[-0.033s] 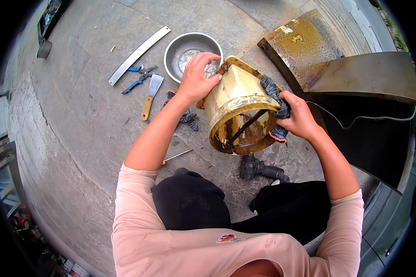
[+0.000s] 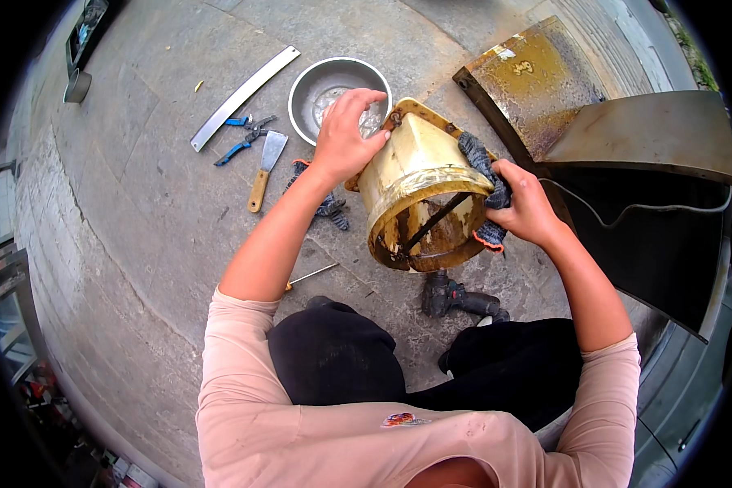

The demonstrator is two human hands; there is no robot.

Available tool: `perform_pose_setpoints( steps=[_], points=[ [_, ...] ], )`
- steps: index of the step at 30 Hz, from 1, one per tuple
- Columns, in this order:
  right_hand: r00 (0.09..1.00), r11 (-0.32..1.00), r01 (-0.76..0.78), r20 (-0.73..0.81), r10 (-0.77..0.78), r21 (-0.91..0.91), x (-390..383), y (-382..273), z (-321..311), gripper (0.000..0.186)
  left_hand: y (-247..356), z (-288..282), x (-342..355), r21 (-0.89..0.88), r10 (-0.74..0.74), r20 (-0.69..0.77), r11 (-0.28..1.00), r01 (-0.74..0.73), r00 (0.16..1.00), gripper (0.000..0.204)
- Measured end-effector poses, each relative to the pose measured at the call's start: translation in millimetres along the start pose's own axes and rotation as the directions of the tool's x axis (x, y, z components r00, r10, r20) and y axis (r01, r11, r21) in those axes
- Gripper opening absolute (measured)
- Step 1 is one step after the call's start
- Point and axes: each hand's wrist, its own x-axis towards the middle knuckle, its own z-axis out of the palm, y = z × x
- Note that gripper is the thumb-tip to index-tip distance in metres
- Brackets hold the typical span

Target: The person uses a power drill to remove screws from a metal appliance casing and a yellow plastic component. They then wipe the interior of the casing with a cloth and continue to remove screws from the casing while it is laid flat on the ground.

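Yellowed housing [image 2: 417, 154] near probable drill [image 2: 461, 300]

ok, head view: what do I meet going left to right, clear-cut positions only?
Grey cup-shaped piece → wooden-handled scraper → grey bowl → yellowed, stained housing → right hand → curved brown panel.

Soft, bright daylight is washing evenly over the concrete floor [image 2: 138, 203], casting only faint, loose-edged shadows, while small glints are shining on the steel basin [image 2: 302, 91] and the greasy duct collar [image 2: 419, 150]. The black trousers [image 2: 333, 358] and the shaded hollow of the sheet-metal casing [image 2: 642, 236] are losing most of their detail. The fisheye lens is bending the long metal strip [image 2: 244, 99], smearing the lower-left clutter [image 2: 49, 403] and darkening to black at the rim.
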Motion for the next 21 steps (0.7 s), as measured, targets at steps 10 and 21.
perform_pose_setpoints(
  steps=[10,21],
  points=[
    [1.0,1.0,-0.013,0.011,0.013,-0.027,0.4,-6.6,-1.6,0.04,22.2,-9.7,6.5,0.403,0.382,0.049,0.838,-0.368,0.923,0.021],
    [0.999,0.993,-0.035,0.025,0.038,-0.111,-4.8,-6.7,-5.6,0.039,-42.1,-36.5,22.2,0.391,0.091,-0.114,0.92,-0.04,0.989,0.039]
  ],
)
